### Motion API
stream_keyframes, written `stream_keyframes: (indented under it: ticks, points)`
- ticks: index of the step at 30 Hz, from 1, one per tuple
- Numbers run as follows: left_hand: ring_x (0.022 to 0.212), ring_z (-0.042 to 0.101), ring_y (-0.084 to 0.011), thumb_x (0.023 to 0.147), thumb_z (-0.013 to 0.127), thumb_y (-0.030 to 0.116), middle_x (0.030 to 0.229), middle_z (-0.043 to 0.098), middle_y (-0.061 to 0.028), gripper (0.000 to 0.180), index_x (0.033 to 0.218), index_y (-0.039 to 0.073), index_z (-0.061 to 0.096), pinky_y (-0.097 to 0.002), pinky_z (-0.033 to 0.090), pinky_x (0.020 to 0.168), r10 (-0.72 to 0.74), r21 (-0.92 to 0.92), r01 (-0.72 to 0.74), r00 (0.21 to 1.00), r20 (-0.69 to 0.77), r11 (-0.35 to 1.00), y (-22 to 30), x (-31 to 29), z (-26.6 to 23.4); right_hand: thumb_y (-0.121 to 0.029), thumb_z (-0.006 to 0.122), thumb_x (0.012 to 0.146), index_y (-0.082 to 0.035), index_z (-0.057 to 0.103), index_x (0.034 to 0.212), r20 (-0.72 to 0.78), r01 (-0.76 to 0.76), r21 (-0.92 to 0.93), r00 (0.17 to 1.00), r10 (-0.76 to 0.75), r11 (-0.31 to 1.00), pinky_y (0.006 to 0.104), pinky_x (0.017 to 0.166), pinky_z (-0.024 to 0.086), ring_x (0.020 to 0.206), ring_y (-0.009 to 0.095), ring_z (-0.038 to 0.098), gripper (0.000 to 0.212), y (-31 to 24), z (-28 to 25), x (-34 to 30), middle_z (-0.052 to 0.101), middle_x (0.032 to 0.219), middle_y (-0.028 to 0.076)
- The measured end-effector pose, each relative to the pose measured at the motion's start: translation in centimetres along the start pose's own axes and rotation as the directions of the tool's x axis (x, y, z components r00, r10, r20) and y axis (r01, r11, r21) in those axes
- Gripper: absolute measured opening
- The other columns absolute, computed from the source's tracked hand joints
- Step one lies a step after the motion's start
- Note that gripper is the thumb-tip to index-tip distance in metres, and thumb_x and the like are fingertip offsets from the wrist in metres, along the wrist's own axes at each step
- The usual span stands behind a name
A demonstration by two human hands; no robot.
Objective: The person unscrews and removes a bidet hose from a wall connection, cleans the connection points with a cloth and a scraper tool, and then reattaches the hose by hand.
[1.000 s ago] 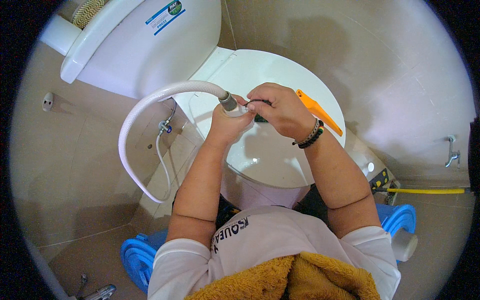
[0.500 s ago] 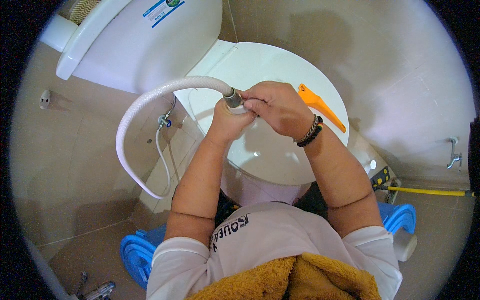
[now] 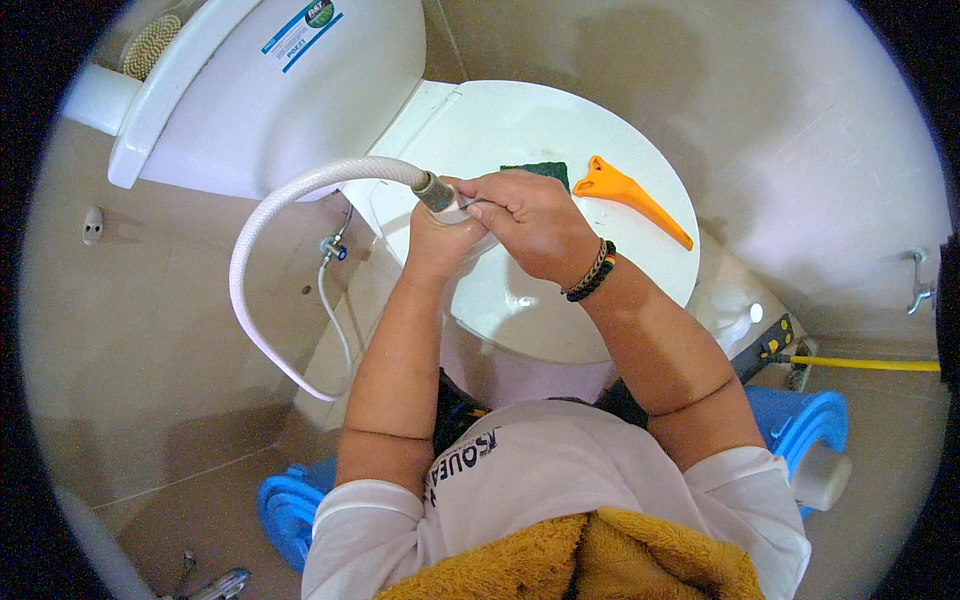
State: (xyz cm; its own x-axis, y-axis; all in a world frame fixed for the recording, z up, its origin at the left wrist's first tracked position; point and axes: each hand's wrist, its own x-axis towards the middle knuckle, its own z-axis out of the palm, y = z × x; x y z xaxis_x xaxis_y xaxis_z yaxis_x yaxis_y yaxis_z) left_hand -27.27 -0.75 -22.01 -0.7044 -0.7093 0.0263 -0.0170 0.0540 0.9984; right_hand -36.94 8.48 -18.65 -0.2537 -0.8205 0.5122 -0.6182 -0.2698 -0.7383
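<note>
White hose [image 3: 241, 262] arches from the left, its end above the toilet lid [image 3: 520, 120], clamped in the fingers of the left hand [image 3: 440, 237]. Fingers of the right hand [image 3: 542, 225] bunch together there, their hold unclear. Farther right, an orange tool [image 3: 640, 201] lies beside a green pad [image 3: 545, 169].

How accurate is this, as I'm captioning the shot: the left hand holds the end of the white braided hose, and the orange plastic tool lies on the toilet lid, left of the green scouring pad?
Wrong side: the head view shows the orange plastic tool right of the green scouring pad. It is on the toilet lid, and the left hand holds the white hose's end.
</note>
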Motion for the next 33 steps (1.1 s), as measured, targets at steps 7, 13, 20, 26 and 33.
stream_keyframes:
  ticks: [7,13,20,26,33]
  points:
    - [0.073,0.052,-0.0117,0.060,0.067,0.010,0.079,0.055,-0.0052,0.031,0.083,0.003,0.048,-0.0251,0.043,0.065,0.024,0.049,-0.021,0.997,-0.070,0.999,0.0,-0.5,0.9,-0.007,0.050,0.072,0.000,0.056,0.084,-0.092,-0.010,-0.023,0.996,0.008,1.000,0.0304,0.061,0.042,0.066,0.027,0.052,0.016,-0.6,0.2,-0.4,0.054,0.072,0.015]
    - [0.072,0.052,-0.0115,0.060,0.066,0.008,0.079,0.055,-0.0048,0.029,0.083,0.003,0.048,-0.0248,0.042,0.066,0.112,0.120,-0.100,0.989,-0.100,0.988,-0.6,-0.6,0.7,-0.006,0.050,0.071,0.000,0.054,0.084,-0.137,-0.001,-0.067,0.991,-0.008,0.998,0.0318,0.063,0.042,0.069,0.028,0.053,0.014,-1.0,0.7,-0.8,0.054,0.076,0.016]
    - [0.072,0.051,-0.0112,0.059,0.064,0.004,0.077,0.054,-0.0039,0.026,0.080,0.004,0.048,-0.0246,0.042,0.066,0.057,-0.086,-0.069,0.989,-0.134,0.994,-0.6,-0.7,1.1,-0.007,0.050,0.072,0.001,0.054,0.083,-0.188,0.079,-0.079,0.978,-0.092,0.994,0.0325,0.064,0.043,0.071,0.029,0.053,0.014,-0.7,1.2,-1.3,0.055,0.078,0.016]
    - [0.070,0.051,-0.0114,0.060,0.064,0.005,0.076,0.055,-0.0041,0.025,0.079,0.004,0.048,-0.0245,0.042,0.066,0.149,0.118,-0.135,0.981,-0.121,0.984,-0.5,-0.8,0.9,-0.007,0.051,0.071,0.001,0.054,0.083,-0.180,0.101,-0.074,0.977,-0.113,0.992,0.0328,0.063,0.042,0.069,0.029,0.052,0.015,-0.5,1.2,-1.2,0.055,0.075,0.015]
    - [0.071,0.052,-0.0111,0.059,0.067,0.009,0.077,0.055,-0.0045,0.028,0.080,0.003,0.049,-0.0248,0.042,0.065,0.105,0.283,-0.070,0.989,-0.107,0.957,0.3,-1.3,1.2,-0.006,0.050,0.071,0.000,0.055,0.080,-0.068,-0.049,-0.161,0.997,0.038,0.986,0.0315,0.059,0.041,0.063,0.027,0.051,0.012,0.1,0.4,-1.3,0.053,0.069,0.013]
